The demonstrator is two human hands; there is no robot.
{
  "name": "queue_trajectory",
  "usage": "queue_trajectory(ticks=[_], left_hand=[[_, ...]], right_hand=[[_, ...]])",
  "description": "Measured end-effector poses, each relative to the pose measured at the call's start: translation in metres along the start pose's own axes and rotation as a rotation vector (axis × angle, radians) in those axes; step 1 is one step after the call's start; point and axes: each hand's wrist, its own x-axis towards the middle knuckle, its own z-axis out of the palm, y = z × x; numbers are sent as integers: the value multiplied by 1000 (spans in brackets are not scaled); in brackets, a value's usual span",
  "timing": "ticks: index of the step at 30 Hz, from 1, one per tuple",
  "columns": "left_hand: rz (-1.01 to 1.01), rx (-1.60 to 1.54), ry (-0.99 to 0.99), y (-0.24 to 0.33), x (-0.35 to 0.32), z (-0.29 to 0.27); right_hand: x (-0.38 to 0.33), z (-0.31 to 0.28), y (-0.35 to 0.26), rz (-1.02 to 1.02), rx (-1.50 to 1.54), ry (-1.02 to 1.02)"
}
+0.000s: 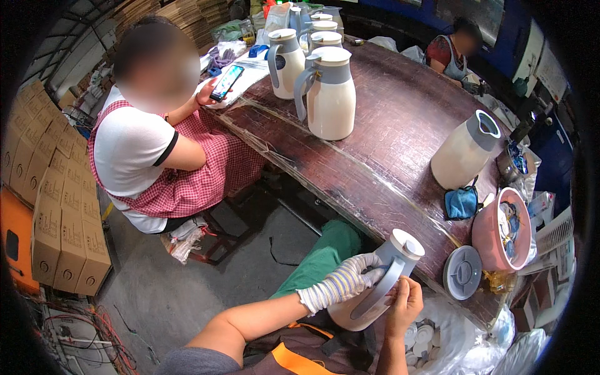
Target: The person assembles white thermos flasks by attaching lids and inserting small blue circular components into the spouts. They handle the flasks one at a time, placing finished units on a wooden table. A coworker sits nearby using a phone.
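A cream thermos jug [351, 316] with a grey collar, grey handle and white lid stands tilted in my lap, close to the table's near edge. My left hand [347, 282], in a striped knit glove, is closed around the jug's upper body beside the handle. My bare right hand [405, 302] is at the handle's right side, thumb and fingers pinched together. Whatever is in that pinch, if anything, is too small to tell. The jug's far side is hidden.
Several finished-looking jugs [332, 103] stand at the back of the table [400, 100]. A lidless jug [461, 153], blue pouch [461, 202], pink bucket [487, 234] and grey round lid [462, 272] are at right. A seated person [140, 137] holds a phone [227, 84]; another person [447, 53] sits across.
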Motion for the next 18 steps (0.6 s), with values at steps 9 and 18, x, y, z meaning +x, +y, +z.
queue_trajectory(ticks=[9,18], left_hand=[[108,-47,226,2,1,-4],[57,-247,123,6,-2,-8]], right_hand=[[14,-44,-15,399,521,-347],[14,-41,-19,305,964,-409]])
